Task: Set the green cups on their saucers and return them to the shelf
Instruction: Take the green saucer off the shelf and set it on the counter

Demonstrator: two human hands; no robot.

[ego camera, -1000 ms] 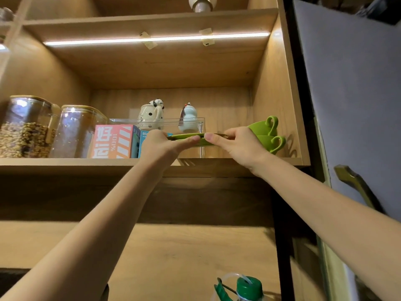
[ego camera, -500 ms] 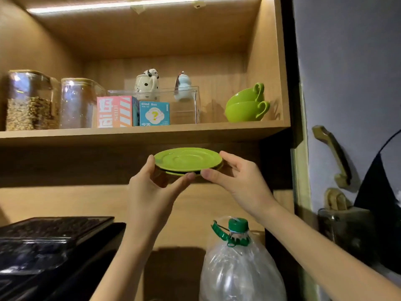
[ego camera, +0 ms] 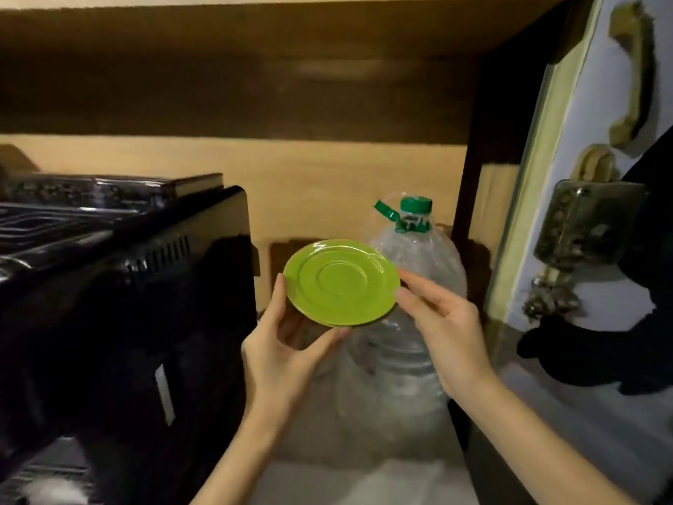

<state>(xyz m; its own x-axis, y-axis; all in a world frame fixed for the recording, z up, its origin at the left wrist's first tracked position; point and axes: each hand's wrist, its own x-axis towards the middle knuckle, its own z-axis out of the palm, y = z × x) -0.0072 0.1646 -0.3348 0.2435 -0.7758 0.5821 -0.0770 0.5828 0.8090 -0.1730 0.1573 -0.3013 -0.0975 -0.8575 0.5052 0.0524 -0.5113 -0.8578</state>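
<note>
Both hands [ego camera: 291,353] [ego camera: 442,331] raised, fingertips pinching inward.

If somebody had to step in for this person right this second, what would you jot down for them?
Left hand: holds the green saucers from below and at the left rim.
Right hand: fingertips at the right rim.
The saucers look like a stack of two, face up, in front of the big water bottle, beside the black appliance.
Cups: not in view.
Done: saucers in hand.
Left: seat each cup on a saucer, then put the sets on the shelf.
</note>
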